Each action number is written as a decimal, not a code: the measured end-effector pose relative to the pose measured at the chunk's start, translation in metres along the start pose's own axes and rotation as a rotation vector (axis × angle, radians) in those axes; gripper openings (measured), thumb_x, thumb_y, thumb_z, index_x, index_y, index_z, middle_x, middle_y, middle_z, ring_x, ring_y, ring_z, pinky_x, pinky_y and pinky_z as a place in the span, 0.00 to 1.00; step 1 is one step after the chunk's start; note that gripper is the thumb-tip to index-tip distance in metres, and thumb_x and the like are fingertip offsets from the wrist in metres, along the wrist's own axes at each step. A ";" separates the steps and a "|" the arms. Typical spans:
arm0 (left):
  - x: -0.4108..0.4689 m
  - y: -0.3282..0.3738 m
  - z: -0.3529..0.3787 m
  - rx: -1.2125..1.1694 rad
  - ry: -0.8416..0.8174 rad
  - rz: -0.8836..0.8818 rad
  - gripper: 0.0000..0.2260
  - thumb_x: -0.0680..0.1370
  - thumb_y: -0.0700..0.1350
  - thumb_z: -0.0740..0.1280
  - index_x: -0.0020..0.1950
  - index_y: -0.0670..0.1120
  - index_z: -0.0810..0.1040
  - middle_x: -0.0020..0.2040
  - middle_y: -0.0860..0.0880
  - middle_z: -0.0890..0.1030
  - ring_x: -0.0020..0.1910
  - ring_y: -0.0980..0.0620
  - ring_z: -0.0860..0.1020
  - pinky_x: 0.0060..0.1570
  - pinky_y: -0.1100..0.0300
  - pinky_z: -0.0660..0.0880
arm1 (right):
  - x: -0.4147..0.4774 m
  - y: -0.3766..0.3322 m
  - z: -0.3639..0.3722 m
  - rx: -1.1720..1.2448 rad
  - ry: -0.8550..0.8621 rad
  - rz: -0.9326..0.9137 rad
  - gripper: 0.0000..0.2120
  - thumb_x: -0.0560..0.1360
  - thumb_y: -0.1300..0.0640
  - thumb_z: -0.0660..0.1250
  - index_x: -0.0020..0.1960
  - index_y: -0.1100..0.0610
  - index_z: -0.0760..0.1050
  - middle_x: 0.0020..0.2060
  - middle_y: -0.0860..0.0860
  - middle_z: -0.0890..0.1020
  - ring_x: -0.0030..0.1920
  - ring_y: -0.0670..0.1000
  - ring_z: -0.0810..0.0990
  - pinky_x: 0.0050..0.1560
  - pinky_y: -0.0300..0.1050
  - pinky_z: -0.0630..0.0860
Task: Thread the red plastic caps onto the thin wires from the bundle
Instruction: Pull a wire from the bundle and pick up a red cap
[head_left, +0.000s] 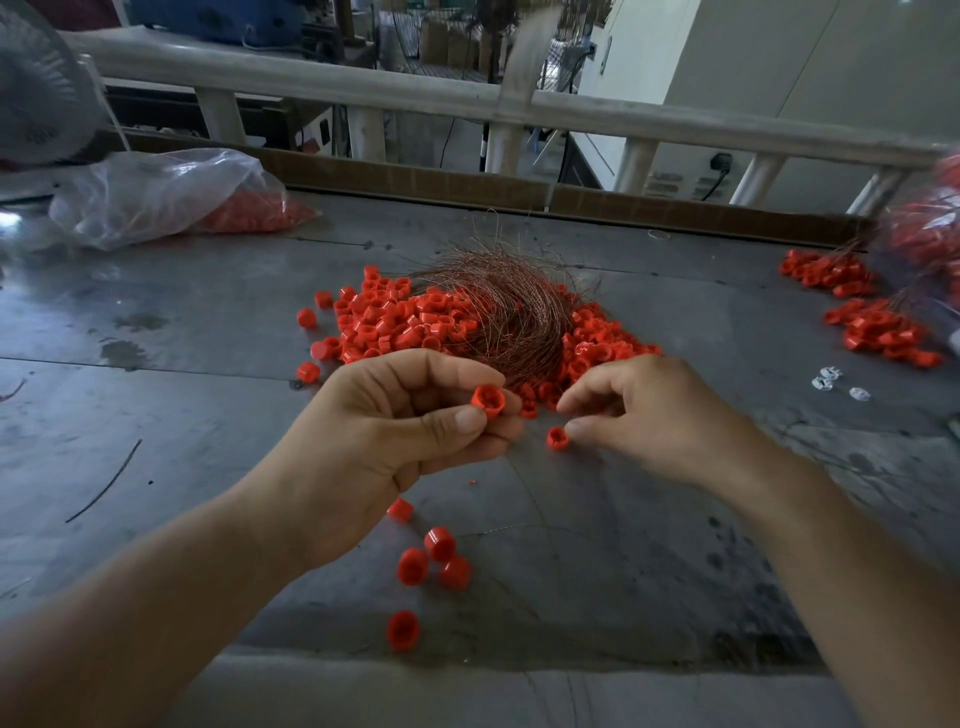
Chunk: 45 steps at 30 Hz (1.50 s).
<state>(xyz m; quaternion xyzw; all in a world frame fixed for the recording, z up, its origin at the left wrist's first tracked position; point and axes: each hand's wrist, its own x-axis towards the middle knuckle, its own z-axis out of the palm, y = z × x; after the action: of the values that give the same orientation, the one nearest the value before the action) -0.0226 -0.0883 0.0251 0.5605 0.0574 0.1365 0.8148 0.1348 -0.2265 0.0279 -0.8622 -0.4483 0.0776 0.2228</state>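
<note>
Red cap (488, 401) is pinched in the left hand (384, 441), with the thumb tip under it and the fingertips over it. Its open end faces the camera, and it is held above the grey table (156, 415). The left grip is pressed tight on that cap.

The right hand (660, 415) sits at 3 o'clock from it, close by, with the fingers curled and the thumb and forefinger tips a little apart. I cannot tell whether this grip pinches a thin wire. Its thumb tip is just beside a single cap (557, 437) lying on the table.

At 12 o'clock from both hands, the coppery wire bundle (509, 306) lies curved across a heap of caps (395, 322), which spreads out on either side of it. At 6 o'clock from the left hand, a few loose caps (439, 543) lie scattered near the table's front edge.

A second heap (878, 332) lies at 3 o'clock by the table's right edge. At 10 o'clock a clear plastic bag (156, 192) holds more red caps, and part of a fan (31, 93) shows beyond it.
</note>
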 end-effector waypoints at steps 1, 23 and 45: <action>0.000 0.000 0.000 0.001 0.001 -0.001 0.09 0.60 0.37 0.69 0.39 0.42 0.84 0.39 0.43 0.84 0.39 0.49 0.83 0.36 0.64 0.78 | 0.001 0.000 0.003 -0.015 -0.013 -0.016 0.08 0.68 0.54 0.73 0.47 0.49 0.80 0.33 0.37 0.75 0.34 0.34 0.73 0.38 0.22 0.66; -0.001 0.000 -0.003 0.027 0.001 -0.011 0.10 0.59 0.38 0.70 0.38 0.44 0.84 0.39 0.42 0.84 0.38 0.49 0.83 0.35 0.64 0.78 | 0.000 0.009 -0.007 -0.279 -0.055 0.081 0.11 0.68 0.57 0.73 0.33 0.45 0.73 0.33 0.39 0.72 0.41 0.43 0.74 0.43 0.37 0.68; 0.001 -0.002 -0.003 0.084 0.011 -0.006 0.10 0.60 0.36 0.68 0.39 0.44 0.84 0.39 0.43 0.84 0.38 0.49 0.83 0.36 0.64 0.78 | -0.008 -0.015 -0.012 0.553 0.009 0.064 0.12 0.77 0.67 0.59 0.41 0.56 0.76 0.33 0.52 0.81 0.31 0.44 0.80 0.32 0.34 0.77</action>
<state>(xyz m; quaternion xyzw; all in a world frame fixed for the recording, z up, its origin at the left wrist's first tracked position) -0.0225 -0.0859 0.0223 0.5932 0.0694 0.1346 0.7907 0.1233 -0.2289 0.0450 -0.7827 -0.3813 0.2002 0.4493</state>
